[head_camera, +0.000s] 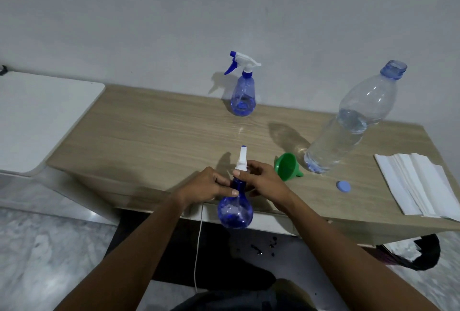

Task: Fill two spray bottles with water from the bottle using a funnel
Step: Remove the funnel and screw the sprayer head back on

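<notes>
The fingers (pixel 252 167) of the right hand (pixel 263 181) curl round the white spray head (pixel 242 161). The left hand (pixel 206 185) pinches the neck of the round blue spray bottle (pixel 235 210) at the near edge of the bench (pixel 149 136). Near them lie a green funnel (pixel 286 165) and the open, part-full water bottle (pixel 348 121). Another spray bottle (pixel 242 96) stands behind.

Wood-grain table (pixel 149 136) against grey wall (pixel 224 12), stack of white paper sheets (pixel 418 183) on its right end, white cable (pixel 198 248) hanging below
</notes>
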The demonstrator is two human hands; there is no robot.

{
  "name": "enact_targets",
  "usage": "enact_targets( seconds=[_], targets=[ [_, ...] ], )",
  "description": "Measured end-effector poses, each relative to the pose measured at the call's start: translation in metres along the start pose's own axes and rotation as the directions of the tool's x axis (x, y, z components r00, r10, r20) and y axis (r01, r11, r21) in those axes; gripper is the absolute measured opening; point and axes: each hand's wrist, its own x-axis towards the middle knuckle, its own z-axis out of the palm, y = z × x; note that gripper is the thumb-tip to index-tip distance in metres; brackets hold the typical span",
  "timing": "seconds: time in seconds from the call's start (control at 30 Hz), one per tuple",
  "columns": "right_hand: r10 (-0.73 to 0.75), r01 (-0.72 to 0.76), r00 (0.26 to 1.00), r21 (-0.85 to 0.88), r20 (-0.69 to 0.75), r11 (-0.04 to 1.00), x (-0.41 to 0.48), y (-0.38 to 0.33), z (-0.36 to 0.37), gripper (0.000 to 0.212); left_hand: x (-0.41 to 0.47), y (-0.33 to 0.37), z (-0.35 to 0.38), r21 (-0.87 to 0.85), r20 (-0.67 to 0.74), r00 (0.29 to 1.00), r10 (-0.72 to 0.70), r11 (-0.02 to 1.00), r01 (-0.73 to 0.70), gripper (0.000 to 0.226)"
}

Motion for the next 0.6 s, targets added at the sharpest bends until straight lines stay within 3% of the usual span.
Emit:
enact_targets(
  seconds=[0.07, 0.3, 0.6],
  targets=[
    [-0.004, 0.004, 1.0, 0.021, -0.007, 1.0, -0.0016, 0.0003, 0.0013, 0.025, -0.0014, -0.0025, 0.0007, -0.01, -0.004, 1.0, -0.017, 1.0, 0.017, 0.004],
    [-0.023, 0.023, 1.0, -0.034, 0.011, 0.999, -0.0027, 0.001, -0.0007, 0.027, -0.001, -0.0032, 0.0014, 0.021, -0.003, 0.999, -0.045, 0.999, 0.045, 0.019],
    [0.002, -0.001, 0.999, -0.025, 0.041, 1.0, -0.0027, 0.0039, -0.0008, 0.031, -0.0045, -0.005, 0.0034, -0.019, -0.004, 0.998, -0.063, 0.998, 0.063, 0.019]
  ],
)
